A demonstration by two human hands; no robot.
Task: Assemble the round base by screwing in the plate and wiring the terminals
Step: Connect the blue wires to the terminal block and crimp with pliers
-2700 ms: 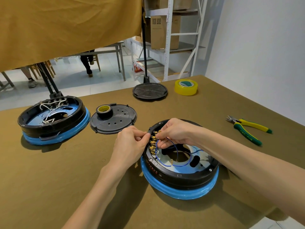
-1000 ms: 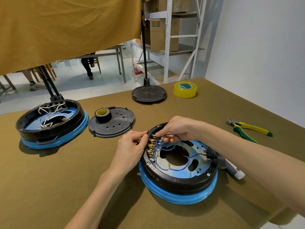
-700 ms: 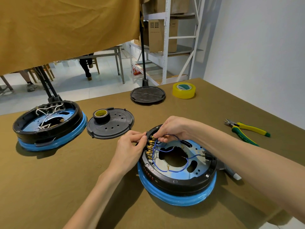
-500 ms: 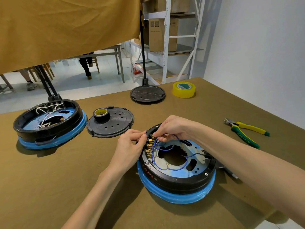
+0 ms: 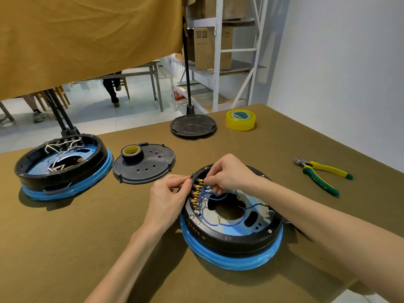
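Observation:
A round black base [image 5: 231, 241] with a blue band sits in front of me, its metal plate [image 5: 251, 224] exposed. A row of brass terminals [image 5: 196, 196] lines its left inner rim, and blue wires [image 5: 220, 224] loop across the plate. My left hand [image 5: 168, 197] pinches the rim at the top terminal from outside. My right hand [image 5: 227, 173] reaches over the rim, and its fingertips pinch a blue wire end at the top terminal.
A second base [image 5: 61, 169] with white wires stands at the left. A black cover plate [image 5: 148, 165] carries a black tape roll [image 5: 131, 152]. Further back lie a black disc [image 5: 193, 126] and yellow tape [image 5: 240, 119]. Green-yellow cutters [image 5: 321, 176] lie at the right.
Both hands stay at the terminal row. The right hand's fingers have shifted slightly along the upper terminals with the blue wire, and my view has drifted a little.

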